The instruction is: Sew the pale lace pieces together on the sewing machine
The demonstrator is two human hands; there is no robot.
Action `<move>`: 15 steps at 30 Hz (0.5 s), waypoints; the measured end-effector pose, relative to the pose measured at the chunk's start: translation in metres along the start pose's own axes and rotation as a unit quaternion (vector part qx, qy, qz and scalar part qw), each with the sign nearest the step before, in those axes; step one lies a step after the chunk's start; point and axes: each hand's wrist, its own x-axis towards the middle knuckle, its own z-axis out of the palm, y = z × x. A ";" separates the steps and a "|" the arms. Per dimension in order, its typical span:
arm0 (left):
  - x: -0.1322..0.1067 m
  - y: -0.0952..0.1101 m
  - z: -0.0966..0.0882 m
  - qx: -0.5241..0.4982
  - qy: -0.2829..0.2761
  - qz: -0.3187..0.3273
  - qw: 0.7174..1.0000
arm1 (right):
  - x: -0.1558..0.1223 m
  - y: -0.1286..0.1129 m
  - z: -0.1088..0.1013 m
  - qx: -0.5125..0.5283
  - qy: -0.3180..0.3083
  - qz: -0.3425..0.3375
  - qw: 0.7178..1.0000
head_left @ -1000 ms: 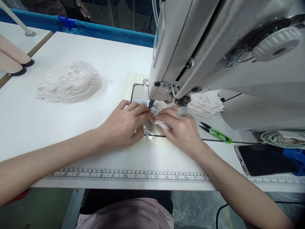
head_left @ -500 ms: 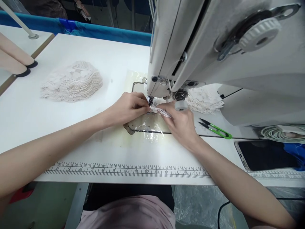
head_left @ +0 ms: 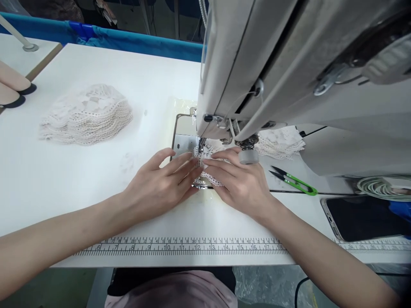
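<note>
A white lace piece [head_left: 210, 147] lies under the presser foot [head_left: 201, 144] of the sewing machine [head_left: 231, 77], its scalloped edge showing between my hands. My left hand [head_left: 163, 182] rests left of the needle, fingers outstretched and fingertips on the lace. From the other side, my right hand [head_left: 242, 177] lays its extended fingers over the same lace; its thumb is mostly hidden. Both hands press the fabric against the machine bed rather than visibly pinching it. Part of the lace is covered by my fingers.
Stacked lace pieces [head_left: 88, 115] lie at left, with more lace [head_left: 279, 141] behind the machine head. Green thread snips [head_left: 297, 182], a phone [head_left: 366, 218] and a coiled cord [head_left: 383, 188] are at right. A printed ruler [head_left: 180, 247] follows the table's front edge.
My left hand has gone from pinching the lace strip to lying spread on it, nearer me. My right fingers have flattened over the lace, which now lies opened out by the foot.
</note>
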 end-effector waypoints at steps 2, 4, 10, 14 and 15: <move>0.000 0.000 0.000 0.000 0.001 -0.003 1.000 | 0.001 0.000 0.000 -0.004 -0.003 0.000 1.000; 0.000 -0.001 0.002 -0.007 -0.011 -0.011 1.000 | 0.001 0.001 0.000 -0.008 -0.003 -0.003 1.000; 0.000 -0.003 0.005 -0.012 -0.009 -0.016 1.000 | 0.001 0.001 0.001 -0.002 -0.002 -0.005 1.000; 0.001 -0.007 0.006 -0.023 -0.015 -0.021 0.999 | 0.003 0.001 0.002 -0.019 0.004 0.003 1.000; 0.001 -0.008 0.007 -0.026 -0.017 -0.024 0.999 | 0.004 0.001 0.002 -0.026 0.007 0.007 1.000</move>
